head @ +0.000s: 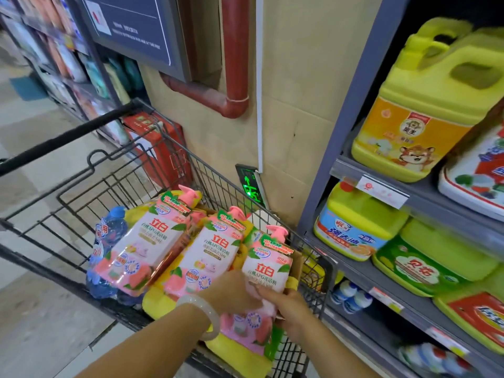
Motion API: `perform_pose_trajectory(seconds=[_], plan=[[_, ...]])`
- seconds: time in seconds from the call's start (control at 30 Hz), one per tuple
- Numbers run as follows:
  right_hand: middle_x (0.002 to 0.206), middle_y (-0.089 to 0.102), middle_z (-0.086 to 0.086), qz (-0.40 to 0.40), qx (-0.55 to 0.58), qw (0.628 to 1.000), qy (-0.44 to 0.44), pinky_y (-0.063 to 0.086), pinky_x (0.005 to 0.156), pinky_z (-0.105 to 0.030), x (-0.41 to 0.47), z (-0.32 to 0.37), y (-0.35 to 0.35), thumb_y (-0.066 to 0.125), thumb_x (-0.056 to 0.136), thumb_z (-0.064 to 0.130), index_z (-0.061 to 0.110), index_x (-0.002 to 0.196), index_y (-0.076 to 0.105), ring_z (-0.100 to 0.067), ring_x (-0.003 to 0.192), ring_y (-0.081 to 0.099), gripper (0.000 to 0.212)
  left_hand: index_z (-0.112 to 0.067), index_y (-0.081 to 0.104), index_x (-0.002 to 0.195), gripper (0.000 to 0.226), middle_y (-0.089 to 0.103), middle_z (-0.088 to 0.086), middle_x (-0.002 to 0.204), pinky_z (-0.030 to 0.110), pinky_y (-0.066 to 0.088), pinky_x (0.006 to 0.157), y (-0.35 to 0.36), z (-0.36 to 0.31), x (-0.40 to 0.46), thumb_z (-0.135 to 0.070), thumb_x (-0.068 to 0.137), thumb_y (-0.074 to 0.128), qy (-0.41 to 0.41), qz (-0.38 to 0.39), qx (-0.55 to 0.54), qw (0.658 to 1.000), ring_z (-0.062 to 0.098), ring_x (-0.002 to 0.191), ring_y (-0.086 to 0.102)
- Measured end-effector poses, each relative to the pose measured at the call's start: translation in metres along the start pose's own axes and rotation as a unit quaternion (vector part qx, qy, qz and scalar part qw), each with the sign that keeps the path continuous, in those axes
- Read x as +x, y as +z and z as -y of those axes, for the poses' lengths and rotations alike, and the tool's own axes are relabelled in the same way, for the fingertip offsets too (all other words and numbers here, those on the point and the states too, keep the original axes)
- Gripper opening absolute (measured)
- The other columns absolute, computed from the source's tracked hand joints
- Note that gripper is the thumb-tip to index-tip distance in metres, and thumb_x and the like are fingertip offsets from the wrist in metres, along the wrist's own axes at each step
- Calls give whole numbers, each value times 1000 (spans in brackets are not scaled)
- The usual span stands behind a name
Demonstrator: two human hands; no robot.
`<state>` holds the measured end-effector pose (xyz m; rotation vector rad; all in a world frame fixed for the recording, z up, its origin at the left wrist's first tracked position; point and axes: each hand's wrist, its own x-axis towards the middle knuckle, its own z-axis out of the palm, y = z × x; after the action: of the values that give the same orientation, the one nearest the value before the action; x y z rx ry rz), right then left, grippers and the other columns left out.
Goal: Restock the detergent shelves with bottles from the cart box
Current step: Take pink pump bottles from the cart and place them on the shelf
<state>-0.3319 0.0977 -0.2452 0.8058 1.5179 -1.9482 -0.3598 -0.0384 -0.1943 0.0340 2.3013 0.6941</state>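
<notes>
Both hands grasp the nearest pink pump bottle (266, 271) in the wire cart (131, 184). Left hand (231, 291) lies over the bottle's lower front with fingers curled onto the label; a pale bangle (203, 313) sits on that wrist. Right hand (289, 304) holds the bottle's right edge, fingers wrapped against its side. How far either thumb wraps behind the bottle cannot be told.

Count, cart contents: three pink pump bottles with matching peach labels, lying tilted with pumps pointing away from the person. The middle bottle (215, 255) lies just beside the held one; the far-left bottle (152, 241) lies beside that. One blue bottle (107, 249) rests against the cart's left wall. Yellow packaging (156, 298) lies beneath the pink bottles. A cardboard box edge (297, 266) shows just right of the held bottle.

Shelving unit (354, 170) stands to the right, touching or nearly touching the cart's front corner. Upper shelf: one large yellow jug (420, 105) with an orange label, one white-and-red container (480, 175) beside it. Next shelf: one yellow-green jug with a blue label (354, 227), and green jugs (425, 263) to its right. Lower shelf: small white-capped bottles (351, 296), blurred.

Behind the cart: beige wall with a red pipe (234, 64), a dark notice board (131, 28), a red cabinet (161, 148) and a green exit sign (252, 186). Floor is pale tile (35, 132).
</notes>
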Motion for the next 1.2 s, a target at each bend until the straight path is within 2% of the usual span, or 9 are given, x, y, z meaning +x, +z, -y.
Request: perform_pose_trajectory(seconds=[0.17,0.4,0.63,0.73,0.8,0.9,0.97,1.07,1.2], plan=[[95,73,-8,6,-14,1000,1,49,57,-26,-1,3,-5,80,71,9,8,108,63,-20,79,69,40,-19,60,80,3,58,-9,69,8,41,47,2,0,5,-17,81,63,5,13,-19,1000,2,61,54],[100,73,-7,14,-30,999,-6,50,59,-26,-5,5,-15,81,70,10,9,110,62,-20,84,68,43,-8,66,108,29,70,5,102,23,54,75,7,-2,5,-16,80,66,16,24,-55,998,14,88,64],[94,74,-7,15,-41,999,-2,54,75,-38,1,1,-23,82,70,14,11,98,65,-25,88,68,33,-9,63,100,25,65,0,90,17,49,63,13,-4,12,-25,81,66,-8,18,-6,1000,16,88,65],[95,74,-7,16,-49,999,2,54,79,-40,2,-1,-22,82,69,16,12,101,65,-25,89,69,36,-11,57,91,20,58,2,82,24,47,64,-5,-13,6,-30,89,60,-51,-80,72,993,18,79,56],[94,75,-7,20,-50,999,6,55,81,-42,4,-1,-22,83,68,16,12,102,66,-25,89,70,38,-11,57,101,25,58,2,87,29,48,75,-20,-14,5,-33,91,56,-55,-185,137,972,20,84,54],[94,75,-6,22,-59,998,10,52,90,-47,7,-1,-24,82,70,16,14,101,66,-25,93,69,35,-12,40,136,64,48,9,132,34,40,101,-37,-2,11,-44,85,63,-66,-258,203,942,26,125,43],[95,75,-6,22,-62,998,12,53,88,-47,10,-2,-26,81,71,16,14,101,65,-25,93,69,34,-11,32,140,85,44,9,137,37,38,105,-39,13,21,-48,75,72,-112,-215,133,961,27,128,41],[98,75,-6,33,-71,997,18,54,86,-46,13,-1,-28,81,71,16,14,107,65,-27,96,69,40,-14,55,109,62,62,0,98,30,55,86,-38,30,29,-49,65,79,-172,-121,-46,977,17,95,61],[98,75,-6,27,-85,996,23,55,84,-44,16,1,-30,81,71,16,12,107,65,-27,95,69,39,-15,62,97,68,68,4,97,37,55,85,-41,47,37,-47,44,89,-198,-82,-170,962,21,92,64]])
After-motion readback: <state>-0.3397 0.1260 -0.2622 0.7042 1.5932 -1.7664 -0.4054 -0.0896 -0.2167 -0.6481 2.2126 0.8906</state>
